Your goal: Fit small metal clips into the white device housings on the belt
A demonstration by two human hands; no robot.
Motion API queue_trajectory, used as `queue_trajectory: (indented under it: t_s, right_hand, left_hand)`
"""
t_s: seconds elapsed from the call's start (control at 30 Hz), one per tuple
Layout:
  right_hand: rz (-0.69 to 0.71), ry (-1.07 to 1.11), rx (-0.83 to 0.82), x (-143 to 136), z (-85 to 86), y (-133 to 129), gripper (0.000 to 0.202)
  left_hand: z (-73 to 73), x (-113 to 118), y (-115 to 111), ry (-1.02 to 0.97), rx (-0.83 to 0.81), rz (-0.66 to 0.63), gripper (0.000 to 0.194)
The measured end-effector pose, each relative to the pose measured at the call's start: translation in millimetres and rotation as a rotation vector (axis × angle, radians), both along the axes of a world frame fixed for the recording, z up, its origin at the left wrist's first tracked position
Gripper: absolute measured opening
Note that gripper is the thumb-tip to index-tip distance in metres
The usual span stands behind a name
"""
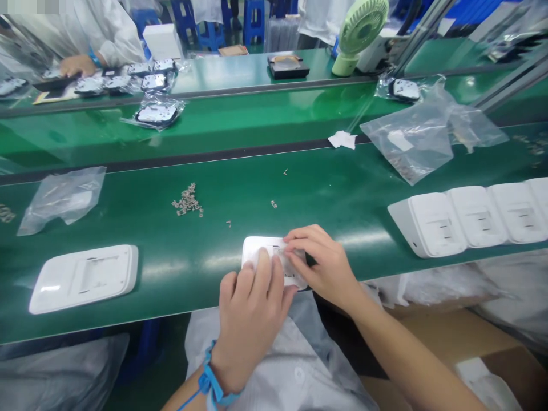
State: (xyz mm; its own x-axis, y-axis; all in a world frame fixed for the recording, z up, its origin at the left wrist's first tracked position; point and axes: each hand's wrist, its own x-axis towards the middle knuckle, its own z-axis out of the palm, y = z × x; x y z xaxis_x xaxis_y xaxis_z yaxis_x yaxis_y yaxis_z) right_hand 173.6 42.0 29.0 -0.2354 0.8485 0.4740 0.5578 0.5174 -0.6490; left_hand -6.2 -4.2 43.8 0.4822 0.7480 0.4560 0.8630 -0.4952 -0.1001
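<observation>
A white plastic housing (253,246) lies at the front edge of the green table, under both hands. My left hand (253,299) rests on it with the fingers spread, a blue band round its wrist. At the housing's right side my right hand (327,262) has thumb and fingertips pinched together over its surface; whatever they hold is too small to make out. Beyond the hands lie a pile of small metal pieces (187,201) and a few loose ones, one of them (274,204) just behind the housing.
Another white housing (64,279) lies at left, near a plastic bag (64,197). White housings (436,225) stand in a row at right, below a bag of metal pieces (413,142). Across the belt (240,123) are bagged parts (157,114), a green fan (359,31) and a person's hand (79,65).
</observation>
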Motion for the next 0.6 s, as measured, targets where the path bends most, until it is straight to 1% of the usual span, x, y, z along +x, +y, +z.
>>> queue_trajectory:
  t_s: [0.1,0.3,0.43,0.5,0.6]
  right_hand:
    - [-0.089,0.021,-0.038,-8.4,-6.2,-2.0,0.012]
    - [-0.122,0.141,-0.053,-14.4,-12.9,-4.2,0.013]
    - [-0.197,0.155,-0.037,-15.5,-14.3,-4.7,0.012]
    - [-0.206,0.143,-0.013,-15.9,-13.8,-5.4,0.013]
    - [-0.183,0.126,-0.013,-15.9,-11.9,-6.4,0.014]
  left_hand:
    - [-1.2,1.1,0.5,0.032,0.005,-0.003,0.044]
    - [0.9,2.4,1.9,0.039,-0.007,-0.01,0.042]
    - [2.2,3.3,3.0,0.05,0.004,-0.011,0.041]
    - [3.3,4.2,3.6,0.074,-0.013,-0.005,0.043]
    - [4.6,5.5,4.7,0.112,-0.046,-0.002,0.045]
